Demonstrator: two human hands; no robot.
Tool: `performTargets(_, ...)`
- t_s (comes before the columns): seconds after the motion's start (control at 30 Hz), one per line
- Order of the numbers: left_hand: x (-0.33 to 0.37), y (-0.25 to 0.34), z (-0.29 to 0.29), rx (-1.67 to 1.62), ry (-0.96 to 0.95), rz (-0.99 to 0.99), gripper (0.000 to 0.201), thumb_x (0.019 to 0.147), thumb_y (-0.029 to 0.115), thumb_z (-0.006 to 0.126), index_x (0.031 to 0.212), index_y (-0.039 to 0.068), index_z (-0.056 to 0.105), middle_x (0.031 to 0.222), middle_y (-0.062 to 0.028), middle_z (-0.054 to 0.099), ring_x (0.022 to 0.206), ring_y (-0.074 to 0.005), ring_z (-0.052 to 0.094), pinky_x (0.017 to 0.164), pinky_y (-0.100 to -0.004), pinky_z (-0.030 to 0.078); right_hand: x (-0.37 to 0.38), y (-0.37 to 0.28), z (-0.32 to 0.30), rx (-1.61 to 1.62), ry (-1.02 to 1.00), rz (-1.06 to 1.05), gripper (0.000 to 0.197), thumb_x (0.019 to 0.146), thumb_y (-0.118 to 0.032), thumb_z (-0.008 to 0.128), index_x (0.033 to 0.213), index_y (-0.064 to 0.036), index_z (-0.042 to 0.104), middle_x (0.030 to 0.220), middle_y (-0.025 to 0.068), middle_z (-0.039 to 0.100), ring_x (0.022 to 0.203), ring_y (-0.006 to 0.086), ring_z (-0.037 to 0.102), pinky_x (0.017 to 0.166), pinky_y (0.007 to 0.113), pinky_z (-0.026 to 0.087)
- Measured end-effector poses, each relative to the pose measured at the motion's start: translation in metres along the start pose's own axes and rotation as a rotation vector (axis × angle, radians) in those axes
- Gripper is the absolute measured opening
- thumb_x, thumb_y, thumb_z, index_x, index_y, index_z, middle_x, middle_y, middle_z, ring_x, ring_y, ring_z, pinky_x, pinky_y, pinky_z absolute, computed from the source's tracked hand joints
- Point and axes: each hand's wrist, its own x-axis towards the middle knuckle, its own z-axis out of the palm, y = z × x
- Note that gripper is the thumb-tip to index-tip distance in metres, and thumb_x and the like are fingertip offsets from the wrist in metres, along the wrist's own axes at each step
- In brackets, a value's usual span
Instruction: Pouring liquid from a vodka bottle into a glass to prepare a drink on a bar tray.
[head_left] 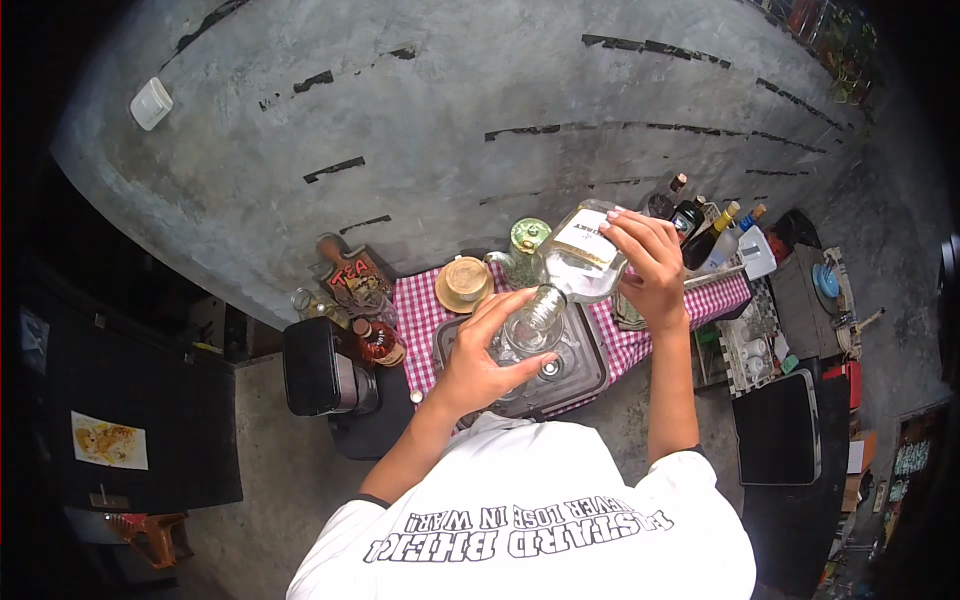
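My right hand (650, 265) is wrapped round a clear glass bottle (585, 268) with a white label. The bottle is tilted, its lower end pointing down toward my left hand. In my left hand (475, 360), fingers and thumb curve round a clear drinking glass (530, 328), which meets or overlaps the bottle's neck end; I cannot tell whether liquid flows. Beneath both lies a dark-rimmed tray (598, 375) on a pink-and-white checked cloth (414, 310). A beige cup on a saucer (464, 283) and a green glass teapot (522, 250) stand just beyond my hands.
To the left are an amber liquor bottle (380, 345), a black appliance (318, 365) and a wooden board (350, 270). Several tall bottles (710, 240) stand at the right, by a white container (757, 252). A grey wall (420, 130) rises behind the table.
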Motion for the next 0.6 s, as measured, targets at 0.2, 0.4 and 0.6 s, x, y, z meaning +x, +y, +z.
performTargets(0.2,0.0006,-0.0015,0.0007,-0.006,-0.004,-0.012,0.075,0.072,0.002,0.083,0.137,-0.006,0.049,0.137,-0.0151,0.052,0.129,-0.0211,0.05,0.11,-0.0348,0.038,-0.001,0.0016,0.0007,0.006,0.008,-0.002,0.053,0.059,-0.007,0.079,0.111,-0.0065,0.069,0.112,0.0069,0.069,0.11,0.0254,0.065,0.089,0.039,0.046)
performTargets(0.4,0.0004,-0.0043,0.001,-0.002,-0.006,0.004,0.074,0.072,0.002,0.083,0.137,-0.006,0.049,0.135,-0.0144,0.053,0.127,-0.0211,0.051,0.109,-0.0345,0.04,-0.0032,0.0017,0.0029,0.003,0.0,0.009,0.053,0.06,-0.006,0.078,0.111,-0.0069,0.069,0.112,0.0064,0.069,0.111,0.0246,0.064,0.089,0.039,0.046)
performTargets(0.6,-0.0005,-0.0038,0.004,-0.003,0.044,0.032,0.072,0.071,0.008,0.085,0.134,-0.004,0.053,0.128,-0.0158,0.058,0.121,-0.0247,0.055,0.105,-0.0363,0.042,-0.0036,-0.0005,0.002,0.005,-0.005,0.015,0.053,0.06,-0.006,0.078,0.112,-0.007,0.069,0.113,0.0064,0.069,0.111,0.0245,0.064,0.09,0.039,0.046)
